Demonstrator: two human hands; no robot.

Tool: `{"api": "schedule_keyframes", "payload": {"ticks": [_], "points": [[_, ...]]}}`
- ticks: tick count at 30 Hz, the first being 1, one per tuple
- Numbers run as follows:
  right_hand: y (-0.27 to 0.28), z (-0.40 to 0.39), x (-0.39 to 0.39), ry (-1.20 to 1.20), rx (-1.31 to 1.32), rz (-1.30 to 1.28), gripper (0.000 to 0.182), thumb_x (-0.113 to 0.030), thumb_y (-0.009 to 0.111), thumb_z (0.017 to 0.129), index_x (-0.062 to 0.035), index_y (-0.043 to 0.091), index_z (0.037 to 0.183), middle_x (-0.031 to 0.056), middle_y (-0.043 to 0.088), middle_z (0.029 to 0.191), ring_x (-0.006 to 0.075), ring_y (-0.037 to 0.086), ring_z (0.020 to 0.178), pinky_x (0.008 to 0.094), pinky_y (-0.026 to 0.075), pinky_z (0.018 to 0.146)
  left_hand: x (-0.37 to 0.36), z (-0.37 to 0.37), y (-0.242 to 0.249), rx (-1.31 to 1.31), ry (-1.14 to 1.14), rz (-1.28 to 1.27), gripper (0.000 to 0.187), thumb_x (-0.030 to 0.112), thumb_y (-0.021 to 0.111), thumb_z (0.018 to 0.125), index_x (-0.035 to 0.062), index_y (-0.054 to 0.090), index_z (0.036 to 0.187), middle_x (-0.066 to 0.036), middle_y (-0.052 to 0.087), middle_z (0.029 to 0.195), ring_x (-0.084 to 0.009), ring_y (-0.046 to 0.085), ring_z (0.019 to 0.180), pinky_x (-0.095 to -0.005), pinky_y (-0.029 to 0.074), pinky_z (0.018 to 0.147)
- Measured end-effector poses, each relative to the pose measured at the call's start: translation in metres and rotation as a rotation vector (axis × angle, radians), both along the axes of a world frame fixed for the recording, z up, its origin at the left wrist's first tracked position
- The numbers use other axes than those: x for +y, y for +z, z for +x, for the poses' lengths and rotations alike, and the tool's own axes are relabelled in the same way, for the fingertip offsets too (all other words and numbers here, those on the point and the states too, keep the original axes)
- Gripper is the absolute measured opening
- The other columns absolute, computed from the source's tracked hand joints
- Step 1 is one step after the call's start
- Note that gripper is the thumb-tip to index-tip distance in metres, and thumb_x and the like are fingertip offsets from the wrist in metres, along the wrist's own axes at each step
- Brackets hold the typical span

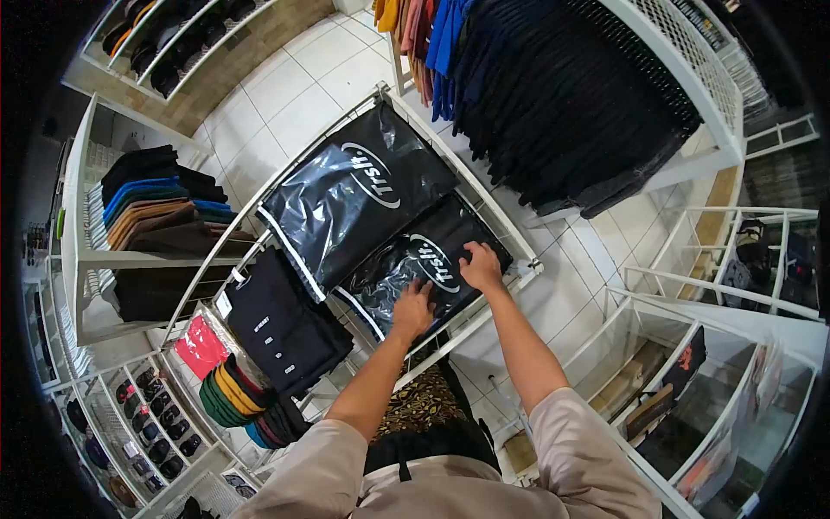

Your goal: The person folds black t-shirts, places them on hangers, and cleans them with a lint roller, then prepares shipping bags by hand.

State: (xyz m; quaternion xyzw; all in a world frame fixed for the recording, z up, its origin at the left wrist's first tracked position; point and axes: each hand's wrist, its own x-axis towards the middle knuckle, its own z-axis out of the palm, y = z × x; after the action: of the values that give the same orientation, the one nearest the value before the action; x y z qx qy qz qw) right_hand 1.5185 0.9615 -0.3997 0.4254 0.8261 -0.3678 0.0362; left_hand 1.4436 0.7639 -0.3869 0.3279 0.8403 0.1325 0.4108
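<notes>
A shiny black plastic clothing package (pixel 380 281) with a white oval logo lies flat on a white rack table, nearest to me. My left hand (pixel 415 310) rests on its front part, fingers spread over the creased plastic. Farther right, my right hand (pixel 482 266) touches the same package beside the logo, its fingers bent slightly and apart. Beyond it sits a second, matching black package (pixel 346 195), with a white strip along its left edge. Neither hand is closed around anything.
Folded black clothes (pixel 281 329) with white lettering lie to the left, near rolled caps (pixel 229 389) and a red packet (pixel 203 344). Dark garments (pixel 562 112) hang at the upper right. Sunglasses (pixel 160 415) fill a lower-left rack. Glass display bins (pixel 692 398) stand at right.
</notes>
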Motion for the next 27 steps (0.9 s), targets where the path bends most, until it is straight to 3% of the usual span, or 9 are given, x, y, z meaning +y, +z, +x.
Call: {"api": "schedule_keyframes", "payload": {"ticks": [2, 3, 4, 7, 9, 13, 20, 24, 27], "points": [[-0.007, -0.007, 0.010, 0.024, -0.132, 0.075, 0.048, -0.019, 0.074, 0.087, -0.0089, 0.062, 0.132, 0.0203, 0.061, 0.130, 0.0390, 0.058, 0.123, 0.0469, 0.049, 0.105, 0.004, -0.005, -0.026, 0.188, -0.184, -0.088, 0.075, 0.029, 0.071, 0.092, 0.0168, 0.038, 0.158, -0.019, 0.021, 0.168, -0.0403, 0.030, 0.151, -0.0518, 0.038, 0.116], [-0.008, -0.012, 0.017, 0.029, -0.171, 0.024, 0.055, -0.021, 0.073, 0.087, -0.0049, 0.057, 0.137, 0.0231, 0.054, 0.139, 0.0424, 0.053, 0.129, 0.0466, 0.046, 0.110, -0.003, -0.008, -0.046, 0.203, -0.232, -0.141, 0.088, 0.033, 0.071, 0.093, 0.0180, 0.021, 0.165, -0.018, 0.008, 0.172, -0.0394, 0.019, 0.156, -0.0555, 0.031, 0.120], [-0.016, -0.015, 0.021, 0.030, -0.176, 0.020, 0.055, -0.021, 0.073, 0.087, -0.0049, 0.057, 0.137, 0.0231, 0.054, 0.139, 0.0424, 0.053, 0.129, 0.0466, 0.046, 0.110, -0.009, -0.011, -0.046, 0.197, -0.231, -0.145, 0.088, 0.033, 0.071, 0.093, 0.0180, 0.021, 0.165, -0.018, 0.008, 0.172, -0.0394, 0.019, 0.156, -0.0555, 0.031, 0.120], [-0.040, -0.020, 0.027, 0.095, -0.231, 0.135, 0.069, -0.025, 0.074, 0.087, -0.0013, 0.047, 0.145, 0.0225, 0.048, 0.149, 0.0403, 0.046, 0.137, 0.0454, 0.041, 0.114, -0.028, -0.014, -0.048, 0.197, -0.327, -0.377, 0.104, 0.042, 0.070, 0.093, 0.0141, 0.001, 0.166, -0.020, 0.002, 0.172, -0.0381, 0.016, 0.157, -0.0567, 0.026, 0.121], [-0.050, -0.026, 0.028, 0.095, -0.238, 0.229, 0.084, -0.031, 0.075, 0.088, 0.0010, 0.034, 0.154, 0.0217, 0.042, 0.156, 0.0380, 0.039, 0.144, 0.0457, 0.038, 0.117, -0.041, -0.016, -0.056, 0.155, -0.295, -0.431, 0.106, 0.045, 0.069, 0.093, 0.0142, 0.000, 0.166, -0.021, 0.002, 0.172, -0.0382, 0.017, 0.157, -0.0566, 0.026, 0.121], [-0.052, -0.029, 0.019, 0.122, -0.343, 0.138, 0.103, -0.039, 0.078, 0.086, -0.0003, 0.019, 0.160, 0.0210, 0.032, 0.162, 0.0363, 0.037, 0.146, 0.0465, 0.035, 0.120, -0.054, -0.017, -0.060, 0.128, -0.249, -0.471, 0.109, 0.050, 0.069, 0.092, 0.0142, -0.002, 0.166, -0.023, 0.003, 0.172, -0.0385, 0.019, 0.157, -0.0546, 0.027, 0.121], [-0.046, -0.042, 0.016, 0.014, -0.390, 0.088, 0.117, -0.048, 0.087, 0.076, -0.0003, 0.021, 0.160, 0.0203, 0.031, 0.163, 0.0395, 0.038, 0.145, 0.0448, 0.035, 0.120, -0.052, -0.022, -0.059, 0.041, -0.147, -0.433, 0.105, 0.053, 0.068, 0.091, 0.0161, 0.004, 0.166, -0.022, 0.006, 0.172, -0.0413, 0.019, 0.156, -0.0521, 0.032, 0.120], [-0.044, -0.048, -0.001, 0.053, -0.477, 0.014, 0.118, -0.053, 0.083, 0.077, -0.0028, 0.020, 0.162, 0.0184, 0.039, 0.160, 0.0382, 0.038, 0.146, 0.0450, 0.034, 0.121, -0.051, -0.023, -0.057, 0.007, -0.075, -0.362, 0.104, 0.055, 0.070, 0.089, 0.0138, 0.013, 0.166, -0.023, 0.009, 0.171, -0.0423, 0.020, 0.156, -0.0456, 0.031, 0.123], [-0.043, -0.049, 0.002, 0.013, -0.410, 0.006, 0.107, -0.051, 0.083, 0.078, -0.0045, 0.030, 0.159, 0.0196, 0.047, 0.154, 0.0386, 0.042, 0.144, 0.0459, 0.035, 0.119, -0.051, -0.028, -0.051, -0.036, -0.037, -0.321, 0.105, 0.057, 0.070, 0.088, 0.0119, 0.016, 0.165, -0.024, 0.009, 0.170, -0.0430, 0.019, 0.156, -0.0435, 0.029, 0.125]]}}
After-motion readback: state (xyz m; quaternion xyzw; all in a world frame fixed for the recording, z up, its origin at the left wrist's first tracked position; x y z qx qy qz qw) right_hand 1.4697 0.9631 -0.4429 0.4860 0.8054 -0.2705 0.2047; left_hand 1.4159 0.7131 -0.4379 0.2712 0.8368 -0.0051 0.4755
